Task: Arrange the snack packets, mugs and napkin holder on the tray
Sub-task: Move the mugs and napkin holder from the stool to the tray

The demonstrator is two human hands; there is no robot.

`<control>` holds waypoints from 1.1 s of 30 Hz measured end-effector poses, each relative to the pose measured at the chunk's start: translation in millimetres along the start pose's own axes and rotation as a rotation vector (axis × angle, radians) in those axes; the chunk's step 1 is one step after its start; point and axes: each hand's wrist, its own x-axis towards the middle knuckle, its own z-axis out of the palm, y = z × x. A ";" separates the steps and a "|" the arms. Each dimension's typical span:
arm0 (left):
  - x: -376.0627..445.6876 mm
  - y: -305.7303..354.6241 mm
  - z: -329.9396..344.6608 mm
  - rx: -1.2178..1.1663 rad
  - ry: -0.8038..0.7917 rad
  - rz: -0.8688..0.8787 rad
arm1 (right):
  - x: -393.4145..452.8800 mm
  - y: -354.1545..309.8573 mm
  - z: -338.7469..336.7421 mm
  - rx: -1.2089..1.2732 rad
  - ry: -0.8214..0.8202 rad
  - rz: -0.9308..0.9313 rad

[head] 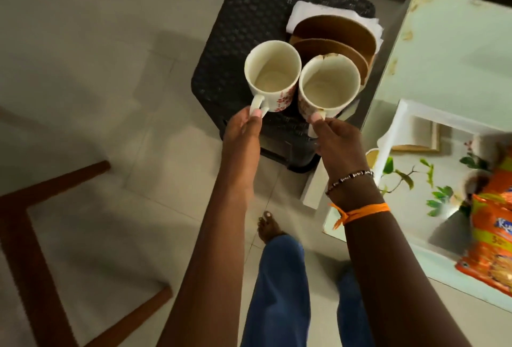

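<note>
a pale table (pixel 443 50) fills the right, bearing a white floral tray (pixel 410 180) with an orange snack packet (pixel 493 235) at its near right; its print is too blurred to read. left of it, a black woven stool (pixel 249 28) carries a wooden napkin holder (pixel 335 39). the left hand (pixel 243 130) pinches the handle of the left mug (pixel 273 77); the right hand (pixel 338 138) grips the chipped right mug (pixel 328 89).

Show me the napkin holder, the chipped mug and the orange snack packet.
napkin holder (pixel 340 31), head view, brown front panel
chipped mug (pixel 329 84), head view, inside wall
orange snack packet (pixel 491 238), head view, printed front
</note>
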 end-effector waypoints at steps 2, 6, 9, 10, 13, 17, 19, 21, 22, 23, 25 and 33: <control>14.7 2.6 -2.1 0.070 -0.029 0.015 | 5.0 0.1 5.6 -0.027 0.040 0.019; 31.2 2.3 0.3 0.133 -0.021 0.033 | 6.0 -0.4 8.5 0.004 0.050 0.037; 30.3 -2.3 1.4 0.141 0.009 0.078 | 4.3 -0.1 6.3 -0.005 0.047 0.018; 28.1 -3.8 0.8 0.147 0.011 0.091 | 3.2 -0.2 5.2 -0.020 0.056 0.011; 19.0 -8.6 -1.3 0.158 0.012 0.112 | -2.5 4.1 -4.8 -0.051 0.107 -0.022; -14.4 -25.0 2.8 0.131 -0.034 0.108 | -20.4 24.4 -43.3 -0.044 0.163 -0.034; -36.4 -34.1 13.1 0.131 -0.087 0.102 | -32.8 38.8 -70.3 -0.024 0.202 -0.032; -58.2 -42.2 27.5 0.136 -0.139 0.096 | -46.0 53.9 -97.2 -0.035 0.240 -0.035; -70.0 -46.3 36.3 0.150 -0.164 0.101 | -53.5 61.7 -111.0 -0.059 0.260 -0.032; -80.7 -50.3 45.3 0.171 -0.189 0.112 | -59.8 69.2 -124.1 -0.087 0.282 -0.034; -100.7 -60.3 64.6 0.216 -0.233 0.120 | -70.7 83.7 -148.3 -0.136 0.325 -0.038; -142.3 -100.4 115.6 0.317 -0.288 0.111 | -76.8 124.8 -206.9 -0.190 0.377 0.017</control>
